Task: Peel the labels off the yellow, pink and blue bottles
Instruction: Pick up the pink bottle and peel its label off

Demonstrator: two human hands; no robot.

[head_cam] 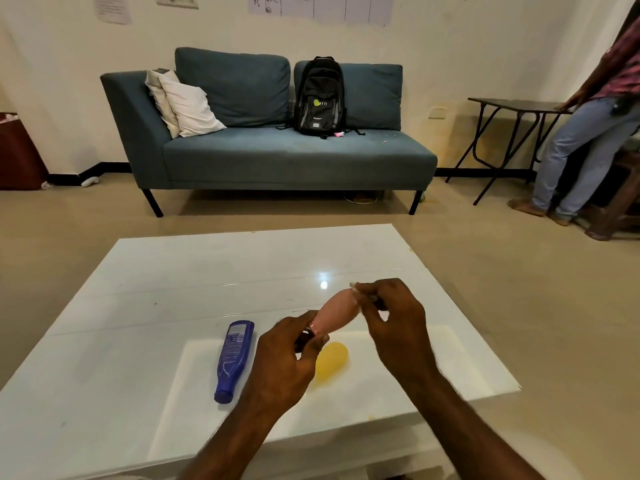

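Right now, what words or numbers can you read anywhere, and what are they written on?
"B7": wall chart, handwritten and uncertain; its other marks are too small.
Backpack: pale letters beside a green logo, too blurred.
Blue bottle: white label print, too blurred.
Paper sheet on wall: print too small.
Pink bottle: no text visible.

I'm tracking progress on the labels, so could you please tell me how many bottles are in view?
3. The pink bottle is held above the table by the left hand and right hand; the blue bottle lies on the table's left; the yellow bottle lies partly hidden behind the left hand.
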